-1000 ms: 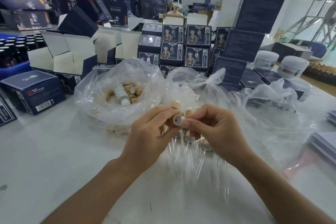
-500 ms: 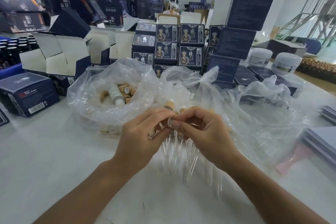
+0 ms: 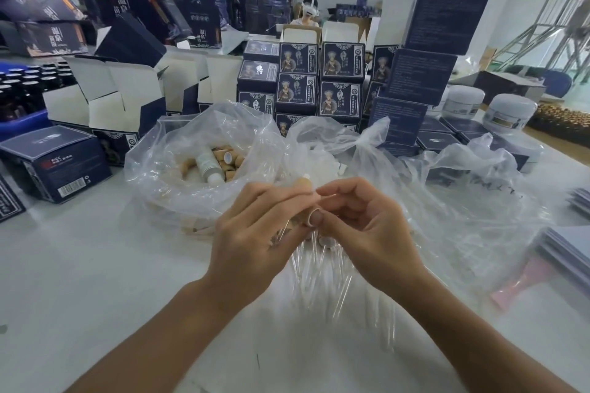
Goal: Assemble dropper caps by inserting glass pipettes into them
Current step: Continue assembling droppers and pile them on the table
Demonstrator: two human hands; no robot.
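A white table [image 3: 79, 281] fills the view from a head-worn camera. At far left, a closed dark blue cardboard box [image 3: 54, 163] lies on the table, with open dark blue boxes with white flaps [image 3: 108, 99] behind it. Next comes a crumpled clear plastic bag [image 3: 178, 182] holding tan cylindrical dropper caps [image 3: 225, 158] and a small white bottle [image 3: 207, 167].

In the middle, the person's 2 bare hands meet above the table. The left hand [image 3: 255, 242] has its fingers curled around a bundle of assembled droppers, whose thin clear glass pipettes [image 3: 316, 277] fan downward below both hands. A tan cap top [image 3: 301, 183] sticks up above the left fingers. The right hand [image 3: 367, 226], touching the left, pinches a tan ring-shaped dropper cap [image 3: 314, 217] between thumb and fingertips; its open end faces the camera.

Behind the hands stands a stack of dark blue printed boxes showing a costumed figure [image 3: 319, 83]. To the right, more loose clear plastic [image 3: 463, 201] spreads across the table, with 2 white round lidded jars [image 3: 507, 112] beyond it. At far right lie pale grey flat sheets [image 3: 568, 252], blurred.
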